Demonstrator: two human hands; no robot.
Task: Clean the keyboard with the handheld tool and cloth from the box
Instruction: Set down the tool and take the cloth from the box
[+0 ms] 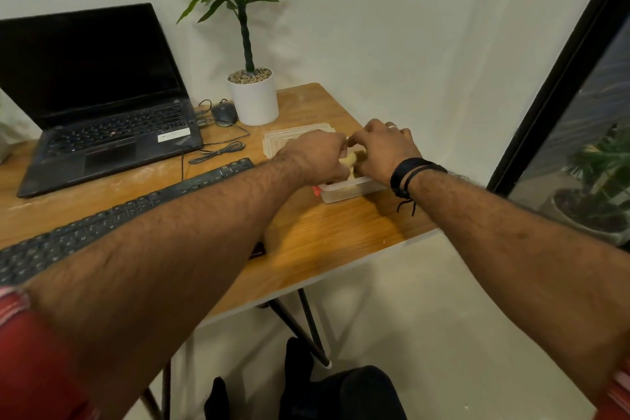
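A clear plastic box (pixel 344 193) sits near the right end of the wooden table (pixel 327 242). Both hands are over it. My left hand (pixel 315 155) and my right hand (pixel 383 150) have curled fingers that meet on a pale yellow cloth (pixel 350 160) in the box. A small red part (pixel 317 190) shows at the box's left end. The box's clear lid (pixel 289 136) lies just behind it. The black keyboard (pixel 112 215) stretches diagonally across the table to the left, partly under my left forearm.
An open black laptop (pixel 102 106) stands at the back left. A black mouse (pixel 225 112) with its cable and a white potted plant (pixel 254 99) sit behind the lid. The table's right edge is close to the box. A dark window frame runs along the right.
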